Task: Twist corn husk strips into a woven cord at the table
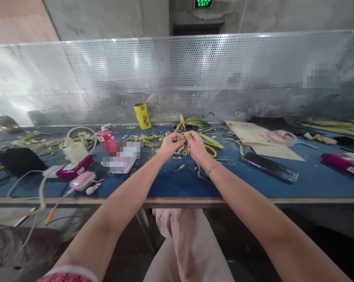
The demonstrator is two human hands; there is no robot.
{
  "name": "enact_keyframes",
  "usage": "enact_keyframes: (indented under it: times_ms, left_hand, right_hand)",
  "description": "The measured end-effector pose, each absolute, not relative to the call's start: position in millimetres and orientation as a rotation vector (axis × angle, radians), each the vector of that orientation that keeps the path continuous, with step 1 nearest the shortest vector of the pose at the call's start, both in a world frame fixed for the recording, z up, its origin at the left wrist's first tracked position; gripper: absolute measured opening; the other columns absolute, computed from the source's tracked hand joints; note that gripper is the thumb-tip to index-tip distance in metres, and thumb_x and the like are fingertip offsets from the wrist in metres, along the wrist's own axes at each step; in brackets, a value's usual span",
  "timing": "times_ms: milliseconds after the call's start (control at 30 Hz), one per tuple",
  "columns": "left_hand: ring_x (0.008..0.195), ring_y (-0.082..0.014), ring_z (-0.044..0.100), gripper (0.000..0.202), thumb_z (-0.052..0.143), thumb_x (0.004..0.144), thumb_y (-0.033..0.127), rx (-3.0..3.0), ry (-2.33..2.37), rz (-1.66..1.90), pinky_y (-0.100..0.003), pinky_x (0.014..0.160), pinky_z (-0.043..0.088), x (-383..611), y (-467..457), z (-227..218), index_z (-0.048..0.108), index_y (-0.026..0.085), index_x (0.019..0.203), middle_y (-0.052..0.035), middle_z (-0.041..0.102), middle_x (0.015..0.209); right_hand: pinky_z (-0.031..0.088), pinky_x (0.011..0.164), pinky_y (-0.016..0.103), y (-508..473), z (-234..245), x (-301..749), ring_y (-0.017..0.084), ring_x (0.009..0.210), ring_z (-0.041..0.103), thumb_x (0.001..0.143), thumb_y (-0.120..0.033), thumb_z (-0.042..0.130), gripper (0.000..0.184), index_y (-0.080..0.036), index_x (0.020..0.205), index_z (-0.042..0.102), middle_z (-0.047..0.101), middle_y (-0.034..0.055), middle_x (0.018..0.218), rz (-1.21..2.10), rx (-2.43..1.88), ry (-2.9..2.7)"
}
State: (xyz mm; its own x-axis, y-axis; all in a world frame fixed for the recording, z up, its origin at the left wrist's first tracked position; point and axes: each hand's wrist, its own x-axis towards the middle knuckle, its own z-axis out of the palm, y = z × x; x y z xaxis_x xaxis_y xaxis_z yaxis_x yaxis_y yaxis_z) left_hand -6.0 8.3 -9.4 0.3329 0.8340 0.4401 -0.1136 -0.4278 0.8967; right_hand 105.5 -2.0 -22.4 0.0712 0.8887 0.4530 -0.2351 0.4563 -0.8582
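**Two hands on one leaf strip**

Pinches a thin, pale green leaf strip (183, 136) between the fingertips of the left hand (170, 143) and the right hand (196, 146), both closed on it, thumbs pressed to forefingers, knuckles almost touching. Holds it just above the blue table (253, 184), mid-scene, over a scatter of leaf scraps (144, 138). Runs roughly left to right along its long axis, one end in each hand; too small to tell which end is the tip. Wears a thin bracelet (212, 168) on the right wrist.

Far behind the hands: a yellow roll (142, 115), upright, tilted a little, just before the perforated metal screen (177, 74). Right of the hands and near: a black phone (270, 166), flat, slanting from far left to near right. Beyond it: a plywood board (261, 137) bearing a pink ring (279, 137). Left and near: a magenta case (74, 169) and a small pink device (82, 181), side by side, with white cables trailing off the table edge.
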Motion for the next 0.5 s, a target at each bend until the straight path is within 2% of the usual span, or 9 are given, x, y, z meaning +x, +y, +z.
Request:
enact_keyframes:
  times_ms: [300, 500]
  left_hand:
    - [0.039, -0.0034, 0.036, 0.015, 0.063, 0.064, 0.018, 1.686, 0.661, 1.232, -0.019, 0.043, 0.027, -6.6, 10.0, -11.0, 0.054, 0.014, 0.076, 0.0074, 0.045, 0.046]
    - [0.039, -0.004, 0.039, 0.019, 0.062, 0.069, 0.029, 1.467, 0.632, 1.235, -0.019, 0.042, 0.03, -2.6, 8.0, -12.8, 0.049, 0.016, 0.072, 0.007, 0.045, 0.046]
  right_hand:
    - [0.019, 0.036, 0.021, -1.5, -25.1, 106.0, 0.006, 0.033, 0.025, 0.075, -0.049, 0.054, 0.031, -0.023, 0.071, 0.038, 0.028, -0.0107, 0.042, 1.006, -0.659, -1.162]
    - [0.018, 0.035, 0.021, 0.5, -24.8, 105.9, 0.006, 0.032, 0.024, 0.072, -0.054, 0.056, 0.035, -0.023, 0.073, 0.039, 0.027, -0.0116, 0.04, 1.022, -0.694, -1.169]
